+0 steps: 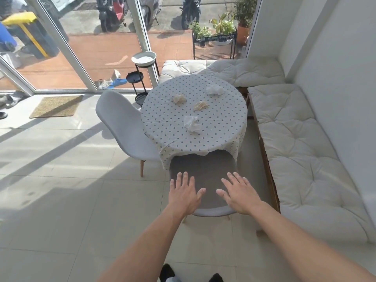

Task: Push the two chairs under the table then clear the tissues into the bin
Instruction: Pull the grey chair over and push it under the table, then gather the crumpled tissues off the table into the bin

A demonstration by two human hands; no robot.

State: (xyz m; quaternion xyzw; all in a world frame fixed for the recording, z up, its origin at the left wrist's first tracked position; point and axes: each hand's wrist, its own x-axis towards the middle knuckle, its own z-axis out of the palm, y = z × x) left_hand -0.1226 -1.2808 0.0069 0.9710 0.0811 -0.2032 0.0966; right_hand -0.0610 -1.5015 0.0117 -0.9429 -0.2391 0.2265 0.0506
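A round table with a dotted cloth holds several crumpled tissues, among them a white tissue nearest me. A grey chair stands in front of me, its seat partly under the cloth's edge. My left hand and my right hand hover over or rest on its backrest, palms down, fingers spread, holding nothing. A second grey chair stands at the table's left side, its seat near the cloth. No bin shows indoors.
A white cushioned bench wraps the right and far sides of the table. A black plant stand with a white bowl is left of the table. Glass wall and doormat lie to the left. Tiled floor is open on my left.
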